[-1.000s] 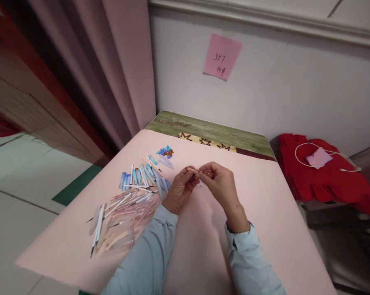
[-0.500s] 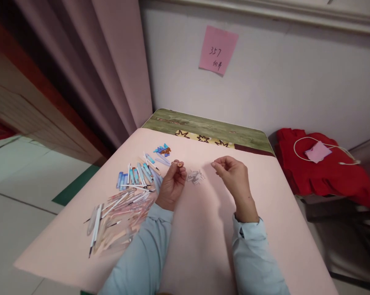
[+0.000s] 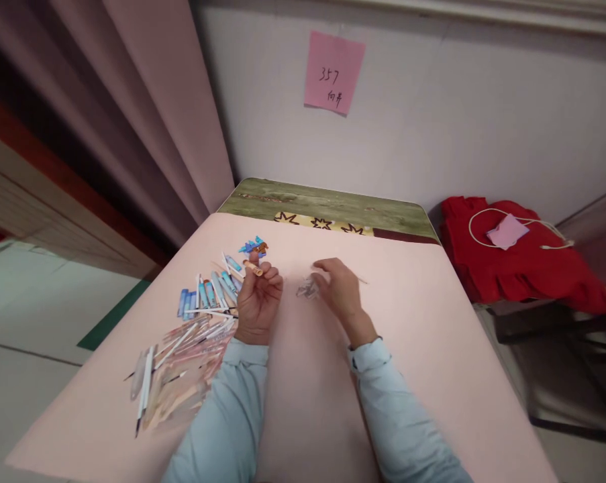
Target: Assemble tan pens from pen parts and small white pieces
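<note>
My left hand is closed around a short orange-tan tube, which stands out between thumb and fingers, tilted. To its right, my right hand hovers at a small pile of grey, clear-looking pieces, thumb and forefinger apart. Beyond its knuckles shows a thin stick; whether it lies on the table or touches the hand I cannot tell. Left of my left hand lie several blue tubes and thin white brushes. Small blue and brown pieces are heaped just behind that hand.
A pale pink sheet covers most of the table, whose green patterned far edge stands near the wall. Pinkish and clear pen-like parts spread across the left side. Right of the table, a red cloth carries a white cord.
My right hand has moved left to the grey pieces, its thumb and forefinger parting. My left hand has turned, showing more of the orange-tan tube. The view has shifted slightly right.
</note>
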`<action>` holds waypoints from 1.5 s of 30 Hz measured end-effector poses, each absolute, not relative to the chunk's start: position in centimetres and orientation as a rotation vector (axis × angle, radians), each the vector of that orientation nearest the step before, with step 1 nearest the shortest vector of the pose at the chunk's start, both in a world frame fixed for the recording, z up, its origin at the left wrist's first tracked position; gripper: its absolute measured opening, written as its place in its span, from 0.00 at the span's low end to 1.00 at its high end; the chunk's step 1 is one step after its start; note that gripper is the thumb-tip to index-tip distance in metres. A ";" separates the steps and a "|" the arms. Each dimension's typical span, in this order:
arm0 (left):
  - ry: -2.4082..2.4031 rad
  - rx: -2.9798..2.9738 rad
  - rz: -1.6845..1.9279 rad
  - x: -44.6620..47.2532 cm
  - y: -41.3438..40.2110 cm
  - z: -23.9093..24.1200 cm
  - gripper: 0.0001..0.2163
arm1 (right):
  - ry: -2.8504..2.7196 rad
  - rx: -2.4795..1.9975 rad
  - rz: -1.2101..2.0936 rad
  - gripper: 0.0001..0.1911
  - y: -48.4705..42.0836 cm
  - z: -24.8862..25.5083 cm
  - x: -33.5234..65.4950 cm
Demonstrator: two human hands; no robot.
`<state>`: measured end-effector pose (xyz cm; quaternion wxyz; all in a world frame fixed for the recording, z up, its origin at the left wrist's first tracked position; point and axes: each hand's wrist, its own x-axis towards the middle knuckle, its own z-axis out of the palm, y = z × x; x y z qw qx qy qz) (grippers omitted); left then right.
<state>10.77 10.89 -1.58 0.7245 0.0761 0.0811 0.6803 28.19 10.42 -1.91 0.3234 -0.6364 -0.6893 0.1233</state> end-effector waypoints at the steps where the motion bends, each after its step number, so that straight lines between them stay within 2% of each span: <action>1: 0.166 0.160 1.514 10.6 10.9 -1.4 0.06 | -1.878 -1.578 0.321 0.13 10.5 -2.6 27.1; 7: 0.132 0.122 1.501 10.3 10.9 -1.5 0.08 | -2.233 -1.446 0.244 0.22 11.2 -5.0 22.7; 12: 0.194 0.141 1.481 10.4 11.1 -2.0 0.10 | -2.266 -1.465 0.258 0.12 12.4 -5.0 21.7; 21: 0.169 0.147 1.412 10.9 11.0 -2.1 0.09 | -2.186 -1.576 0.179 0.10 11.3 -6.1 24.6; 27: 0.227 0.187 1.353 11.7 11.3 -3.1 0.10 | -2.011 -1.388 0.303 0.10 11.0 -6.5 26.6; 30: 0.296 0.221 1.319 12.1 11.5 -3.7 0.09 | -1.671 -1.320 0.420 0.11 10.8 -6.4 27.6; 35: 0.439 0.235 1.328 12.5 11.5 -3.9 0.09 | -1.136 -1.457 0.592 0.16 9.9 -6.7 30.1; 41: 0.511 0.186 1.303 12.6 11.6 -3.8 0.09 | -1.150 -1.505 0.518 0.16 9.4 -7.0 31.1; 45: 0.511 0.131 1.326 12.4 11.8 -3.6 0.10 | -1.026 -1.496 0.717 0.18 9.9 -7.1 31.0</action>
